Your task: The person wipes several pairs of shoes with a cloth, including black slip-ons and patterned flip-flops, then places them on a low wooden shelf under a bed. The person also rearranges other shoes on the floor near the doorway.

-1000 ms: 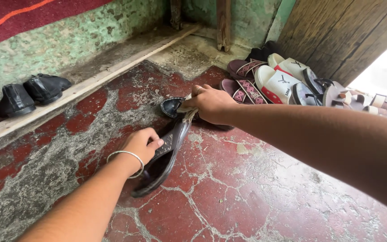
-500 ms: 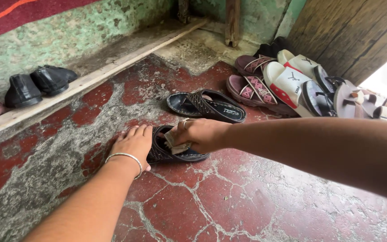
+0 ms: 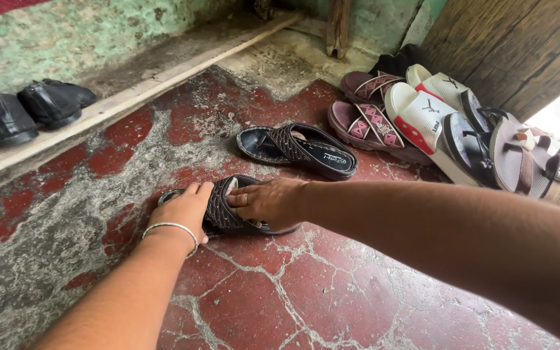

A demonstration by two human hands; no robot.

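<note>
We have both hands on a dark woven-strap sandal (image 3: 228,210) that lies sole-down on the cracked red floor (image 3: 280,304), near the middle of the view. Our left hand (image 3: 186,210), a thin bangle (image 3: 170,228) at its wrist, lies over the sandal's near end with its fingers (image 3: 197,192) together and flat on the strap, pressing rather than clasping. Our right hand (image 3: 268,202) covers the other end, fingers (image 3: 244,198) lightly curled and laid on the edge of the footbed; we cannot tell whether they hook under the sole. Just beyond, apart from the one we touch, its matching sandal (image 3: 299,150) lies at a slant on the same floor. We judge that the step in hand is the setting down and squaring up of this sandal beside its mate, and that it is nearly done, since the sole sits flat. The next move, as we read it, calls for a small nudge to bring the two parallel, and then a clean lift of both hands so the sandal does not drag along. To the right a row of maroon sandals (image 3: 364,123), white slides (image 3: 422,113) and brown sandals (image 3: 526,162) is crowded against the wooden door (image 3: 500,45), and black shoes (image 3: 27,110) stand on the raised ledge (image 3: 131,104) at the left.
</note>
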